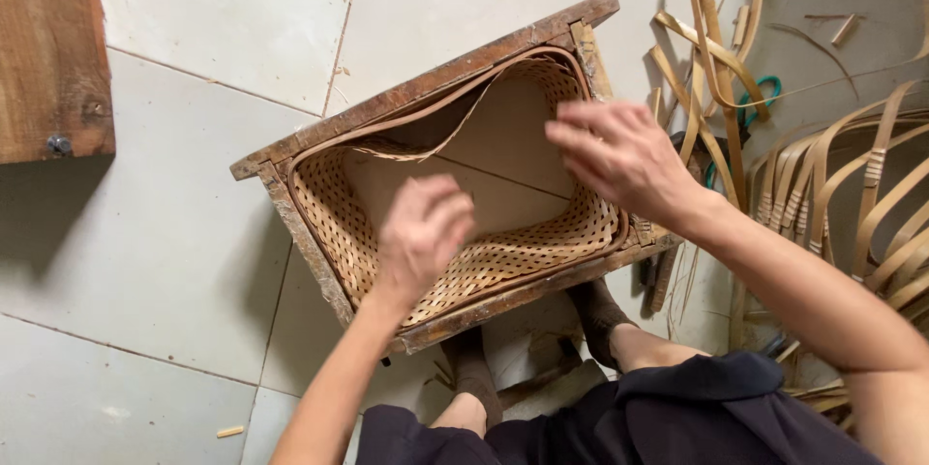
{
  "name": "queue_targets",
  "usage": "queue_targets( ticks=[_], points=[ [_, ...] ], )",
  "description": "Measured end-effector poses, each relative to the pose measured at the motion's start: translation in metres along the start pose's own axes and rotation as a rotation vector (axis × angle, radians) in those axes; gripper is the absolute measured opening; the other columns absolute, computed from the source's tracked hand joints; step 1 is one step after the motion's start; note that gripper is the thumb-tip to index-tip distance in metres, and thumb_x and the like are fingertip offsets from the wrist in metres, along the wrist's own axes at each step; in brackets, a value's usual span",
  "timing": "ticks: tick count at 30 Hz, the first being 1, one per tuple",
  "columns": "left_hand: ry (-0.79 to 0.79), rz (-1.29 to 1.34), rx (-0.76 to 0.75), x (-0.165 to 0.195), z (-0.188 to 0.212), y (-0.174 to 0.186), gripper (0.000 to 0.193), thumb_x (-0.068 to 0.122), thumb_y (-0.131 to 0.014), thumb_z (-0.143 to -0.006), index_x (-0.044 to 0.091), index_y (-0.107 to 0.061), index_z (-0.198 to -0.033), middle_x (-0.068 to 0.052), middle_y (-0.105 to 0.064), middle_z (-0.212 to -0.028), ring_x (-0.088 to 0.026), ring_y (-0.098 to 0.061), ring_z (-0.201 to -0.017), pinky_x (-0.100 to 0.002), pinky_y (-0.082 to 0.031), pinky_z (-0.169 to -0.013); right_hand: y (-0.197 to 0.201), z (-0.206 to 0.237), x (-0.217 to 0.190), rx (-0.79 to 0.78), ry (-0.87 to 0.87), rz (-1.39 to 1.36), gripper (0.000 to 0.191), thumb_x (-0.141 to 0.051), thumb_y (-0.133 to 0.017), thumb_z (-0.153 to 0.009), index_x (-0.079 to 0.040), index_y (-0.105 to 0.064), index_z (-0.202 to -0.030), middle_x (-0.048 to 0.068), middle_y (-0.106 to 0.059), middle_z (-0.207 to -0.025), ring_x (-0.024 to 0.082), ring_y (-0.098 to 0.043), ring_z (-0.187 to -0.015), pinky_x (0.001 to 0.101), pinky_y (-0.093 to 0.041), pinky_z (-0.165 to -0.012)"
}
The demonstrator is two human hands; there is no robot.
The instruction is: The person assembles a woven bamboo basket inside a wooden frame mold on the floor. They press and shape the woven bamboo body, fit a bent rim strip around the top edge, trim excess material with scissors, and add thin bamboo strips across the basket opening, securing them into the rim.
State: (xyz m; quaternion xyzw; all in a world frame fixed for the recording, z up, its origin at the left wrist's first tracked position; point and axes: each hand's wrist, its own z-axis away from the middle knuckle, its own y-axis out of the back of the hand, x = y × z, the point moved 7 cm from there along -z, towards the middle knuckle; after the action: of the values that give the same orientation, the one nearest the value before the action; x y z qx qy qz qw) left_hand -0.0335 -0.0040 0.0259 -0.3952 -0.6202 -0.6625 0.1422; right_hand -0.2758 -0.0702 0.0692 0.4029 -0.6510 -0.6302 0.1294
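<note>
The woven basket (484, 262) sits inside a wooden frame (426, 88) at the centre. The left hand (421, 233) hovers over its 6 o'clock side, fingers curled and empty. The right hand (619, 155), at 3 o'clock, spreads its fingers loosely over the rim.

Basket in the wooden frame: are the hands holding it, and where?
Neither hand clearly holds anything. The left hand hangs over the woven basket near its front wall; the right hand hovers, fingers spread, over the right rim. Motion blur hides any touch.

My left hand (422, 233) hung loosely curled with its fingers bent inward, while my right hand (619, 157) stretched forward, fingers spread, palm down.
</note>
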Motion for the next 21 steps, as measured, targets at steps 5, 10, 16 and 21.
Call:
queue_targets(
  ticks=[5, 10, 16, 21],
  points=[
    [0.157, 0.326, -0.346, 0.028, 0.053, -0.031, 0.025, 0.023, -0.076, -0.088, 0.007, -0.073, -0.107, -0.01, -0.073, -0.113, -0.029, -0.071, -0.099, -0.04, -0.058, -0.086, -0.032, 0.038, -0.034, -0.416, 0.131, -0.152, 0.036, -0.026, -0.071, -0.087, -0.007, -0.071, -0.117, 0.009, -0.07, -0.119, 0.024, -0.063, -0.115, 0.0463, -0.048, -0.104],
    [0.306, 0.465, -0.362, 0.024, 0.063, -0.036, 0.023, 0.021, -0.074, -0.091, 0.008, -0.076, -0.11, -0.008, -0.076, -0.11, -0.026, -0.073, -0.095, -0.039, -0.058, -0.085, -0.057, 0.052, -0.066, -0.634, 0.119, -0.377, 0.037, -0.035, -0.066, -0.093, -0.005, -0.07, -0.116, 0.011, -0.071, -0.112, 0.027, -0.064, -0.105, 0.0437, -0.049, -0.094],
    [0.252, 0.367, -0.278, 0.022, 0.052, -0.014, 0.024, 0.021, -0.071, -0.093, 0.01, -0.076, -0.113, -0.007, -0.074, -0.118, -0.024, -0.072, -0.105, -0.038, -0.057, -0.092, -0.071, 0.05, -0.078, -0.693, 0.08, -0.487, 0.035, -0.032, -0.062, -0.095, -0.004, -0.069, -0.116, 0.012, -0.07, -0.108, 0.029, -0.064, -0.1, 0.0436, -0.05, -0.087],
    [0.357, 0.26, 0.034, -0.031, 0.04, 0.055, 0.02, 0.021, -0.067, -0.098, 0.013, -0.076, -0.114, -0.006, -0.076, -0.116, -0.02, -0.073, -0.109, -0.035, -0.06, -0.097, -0.088, 0.044, -0.068, -0.662, 0.019, -0.462, 0.03, -0.032, -0.061, -0.097, -0.009, -0.07, -0.114, 0.007, -0.071, -0.112, 0.027, -0.066, -0.102, 0.0421, -0.053, -0.088]
  ],
)
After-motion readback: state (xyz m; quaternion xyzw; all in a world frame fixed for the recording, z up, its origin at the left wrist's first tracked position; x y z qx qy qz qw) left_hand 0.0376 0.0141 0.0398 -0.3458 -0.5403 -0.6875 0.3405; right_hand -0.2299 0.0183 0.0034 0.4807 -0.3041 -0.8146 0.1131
